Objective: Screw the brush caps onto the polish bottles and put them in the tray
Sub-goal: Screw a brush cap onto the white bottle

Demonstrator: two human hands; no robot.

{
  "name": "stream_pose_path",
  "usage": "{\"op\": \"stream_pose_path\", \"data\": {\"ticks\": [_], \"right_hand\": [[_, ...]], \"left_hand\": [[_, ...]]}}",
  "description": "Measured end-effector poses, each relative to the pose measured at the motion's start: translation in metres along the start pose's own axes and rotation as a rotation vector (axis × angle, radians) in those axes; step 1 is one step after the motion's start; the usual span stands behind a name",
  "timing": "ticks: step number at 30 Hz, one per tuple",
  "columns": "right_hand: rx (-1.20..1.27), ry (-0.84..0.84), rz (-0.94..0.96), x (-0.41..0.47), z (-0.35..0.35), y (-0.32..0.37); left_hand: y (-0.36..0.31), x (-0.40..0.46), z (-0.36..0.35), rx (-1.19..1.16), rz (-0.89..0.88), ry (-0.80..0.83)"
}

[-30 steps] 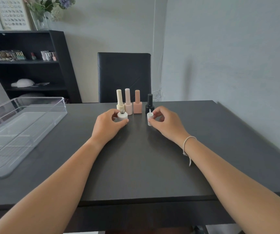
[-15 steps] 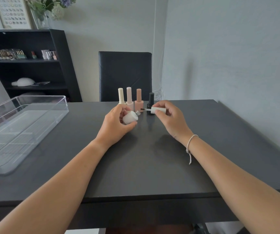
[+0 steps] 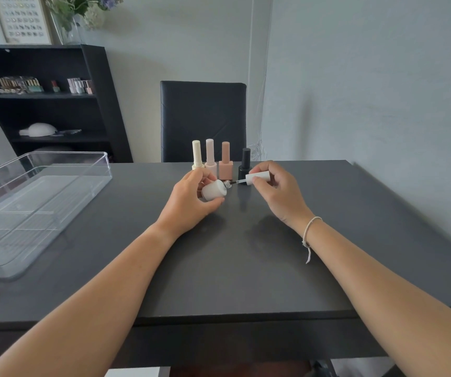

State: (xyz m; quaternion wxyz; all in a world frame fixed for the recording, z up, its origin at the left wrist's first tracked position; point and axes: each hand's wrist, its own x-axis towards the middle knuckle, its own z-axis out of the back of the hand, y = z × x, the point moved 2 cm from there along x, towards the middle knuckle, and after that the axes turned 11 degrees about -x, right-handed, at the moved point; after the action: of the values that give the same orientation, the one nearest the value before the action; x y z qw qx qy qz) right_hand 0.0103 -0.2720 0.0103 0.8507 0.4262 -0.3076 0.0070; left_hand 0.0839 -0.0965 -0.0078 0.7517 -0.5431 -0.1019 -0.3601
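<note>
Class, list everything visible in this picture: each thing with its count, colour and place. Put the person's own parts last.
White bottle: 1, tilted, in left hand.
White cap: 1, brush at bottle neck, in right hand.
Capped bottles: 4, cream, pale pink, peach, black; row at table's far edge.
Tray: 1, clear, table's left.
Table: 1, dark grey.
Chair: 1, black, behind table.
Shelf: 1, black, back left.
Left hand: grips bottle.
Right hand: pinches cap.

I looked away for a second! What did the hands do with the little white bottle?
The left hand lifted the white bottle off the table and tilted it sideways. The right hand raised the white brush cap and aimed its brush at the neck. The four capped bottles and tray stayed put.
</note>
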Motion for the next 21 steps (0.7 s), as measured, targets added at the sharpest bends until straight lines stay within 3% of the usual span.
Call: {"op": "stream_pose_path", "data": {"ticks": [21], "right_hand": [[-0.168, 0.154, 0.082, -0.0029, -0.0091, -0.0029]], "left_hand": [[-0.0064, -0.0022, -0.0056, 0.018, -0.08, 0.116]]}}
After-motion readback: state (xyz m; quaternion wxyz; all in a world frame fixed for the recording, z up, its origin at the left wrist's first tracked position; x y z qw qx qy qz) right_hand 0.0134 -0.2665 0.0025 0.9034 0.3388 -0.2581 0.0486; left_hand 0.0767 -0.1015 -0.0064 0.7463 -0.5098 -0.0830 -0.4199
